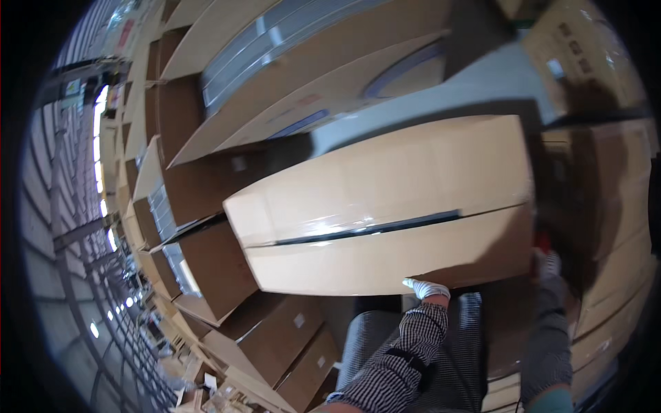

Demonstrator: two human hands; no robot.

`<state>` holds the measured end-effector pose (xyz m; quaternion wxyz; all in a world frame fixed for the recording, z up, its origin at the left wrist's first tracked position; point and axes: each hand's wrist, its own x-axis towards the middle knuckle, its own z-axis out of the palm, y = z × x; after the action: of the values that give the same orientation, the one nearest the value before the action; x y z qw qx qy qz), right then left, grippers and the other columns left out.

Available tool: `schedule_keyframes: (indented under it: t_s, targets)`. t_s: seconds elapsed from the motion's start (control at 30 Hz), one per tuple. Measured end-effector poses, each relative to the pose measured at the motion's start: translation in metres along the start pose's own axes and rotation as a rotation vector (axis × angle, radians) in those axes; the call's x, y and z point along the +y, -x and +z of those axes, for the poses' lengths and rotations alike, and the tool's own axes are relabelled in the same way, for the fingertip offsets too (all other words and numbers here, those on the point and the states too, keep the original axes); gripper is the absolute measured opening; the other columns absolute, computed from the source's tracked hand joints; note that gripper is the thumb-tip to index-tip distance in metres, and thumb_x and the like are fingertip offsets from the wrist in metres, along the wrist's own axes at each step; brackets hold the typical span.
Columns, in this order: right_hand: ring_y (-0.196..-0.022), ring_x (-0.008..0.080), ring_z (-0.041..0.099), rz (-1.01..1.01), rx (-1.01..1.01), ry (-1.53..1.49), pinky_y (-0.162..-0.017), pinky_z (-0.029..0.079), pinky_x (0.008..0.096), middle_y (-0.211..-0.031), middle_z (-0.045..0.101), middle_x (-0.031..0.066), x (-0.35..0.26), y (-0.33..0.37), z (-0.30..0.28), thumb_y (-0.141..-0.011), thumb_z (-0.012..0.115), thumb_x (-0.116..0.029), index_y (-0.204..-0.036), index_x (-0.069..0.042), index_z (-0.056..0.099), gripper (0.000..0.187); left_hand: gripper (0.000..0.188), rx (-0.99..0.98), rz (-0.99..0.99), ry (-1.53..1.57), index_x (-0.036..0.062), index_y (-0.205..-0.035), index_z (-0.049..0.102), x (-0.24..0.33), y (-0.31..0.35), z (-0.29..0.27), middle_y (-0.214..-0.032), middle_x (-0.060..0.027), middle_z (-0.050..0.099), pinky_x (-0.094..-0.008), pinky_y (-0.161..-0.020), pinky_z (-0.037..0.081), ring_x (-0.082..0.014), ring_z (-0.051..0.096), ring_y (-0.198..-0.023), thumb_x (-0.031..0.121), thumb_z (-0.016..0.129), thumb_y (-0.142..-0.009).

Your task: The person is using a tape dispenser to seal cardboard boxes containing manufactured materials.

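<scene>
A long tan cardboard carton (392,179) lies across the middle of the view, with a dark gap running lengthwise between its two top flaps. Shiny clear tape or film shows along that gap. My left hand (428,289), in a white glove, touches the carton's near edge with its fingers stretched out. Beyond the carton's right end is my right hand (549,264), also gloved and somewhat blurred. Its fingers are closed around a red object (542,242), whose kind I cannot make out in the shadow.
Open cartons (213,265) with grey contents stand along the left. Another large open carton (323,89) lies beyond a strip of grey floor (413,113). Stacked cartons (613,199) rise close on the right. Closed brown boxes (296,344) sit at lower left.
</scene>
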<state>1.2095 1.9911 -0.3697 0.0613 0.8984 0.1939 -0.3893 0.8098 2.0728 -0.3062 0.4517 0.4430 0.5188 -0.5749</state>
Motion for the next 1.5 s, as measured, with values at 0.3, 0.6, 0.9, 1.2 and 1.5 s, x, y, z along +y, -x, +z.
schedule_keyframes:
  t_s: [0.3, 0.6, 0.9, 1.2, 1.5]
  targets:
    - [-0.097, 0.0244, 0.066, -0.386, 0.138, -0.539, -0.09, 0.054, 0.0353, -0.114, 0.068, 0.0162, -0.132, 0.085, -0.075, -0.089, 0.076, -0.045, -0.13, 0.001, 0.059, 0.064, 0.055, 1.361, -0.722, 2.314, -0.0053, -0.125, 0.062, -0.41, -0.141, 0.066, -0.108, -0.0192, 0.071, -0.0391, -0.079, 0.058, -0.0287, 0.07, -0.096, 0.044, 0.049, -0.106]
    - [-0.086, 0.0181, 0.069, -0.623, -0.833, -0.435, -0.077, 0.056, 0.031, -0.099, 0.071, 0.0093, -0.513, 0.458, 0.179, -0.086, 0.074, -0.047, -0.122, 0.002, 0.063, 0.062, 0.079, 0.685, -0.251, 2.353, -0.0053, -0.13, 0.063, -0.667, -0.161, 0.088, -0.126, -0.0122, 0.068, -0.0348, -0.102, 0.046, -0.0251, 0.062, -0.113, 0.066, 0.043, -0.101]
    - [-0.1, 0.0163, 0.067, -0.961, -1.169, -0.336, -0.09, 0.053, 0.034, -0.109, 0.072, 0.0074, -0.603, 0.539, 0.262, -0.071, 0.089, -0.035, -0.115, -0.001, 0.067, 0.06, 0.092, 0.103, 1.434, 2.075, -0.0033, -0.153, 0.037, -0.629, -0.02, -0.062, -0.161, -0.0167, 0.035, -0.0371, -0.124, 0.018, -0.0269, 0.028, -0.151, 0.071, 0.035, -0.099]
    - [-0.091, 0.0158, 0.064, -1.411, -0.912, 0.0, -0.083, 0.051, 0.033, -0.095, 0.069, 0.0045, -0.653, 0.526, 0.29, -0.065, 0.093, -0.014, -0.104, -0.005, 0.064, 0.049, 0.059, -0.171, 1.701, 2.363, 0.0, -0.146, 0.05, -0.627, 0.006, -0.13, -0.151, -0.011, 0.049, -0.0367, -0.121, 0.029, -0.0217, 0.043, -0.142, 0.035, 0.062, -0.099]
    - [-0.087, 0.0182, 0.071, -0.714, -1.231, 0.137, -0.082, 0.055, 0.0297, -0.101, 0.074, 0.0128, -0.788, 0.523, 0.302, -0.088, 0.073, -0.038, -0.117, 0.002, 0.067, 0.05, 0.012, 1.114, 0.867, 2.481, 0.0037, -0.084, 0.075, -0.756, -0.148, -0.266, -0.076, -0.0053, 0.069, -0.033, -0.068, 0.048, -0.0177, 0.059, -0.067, 0.014, 0.07, -0.084]
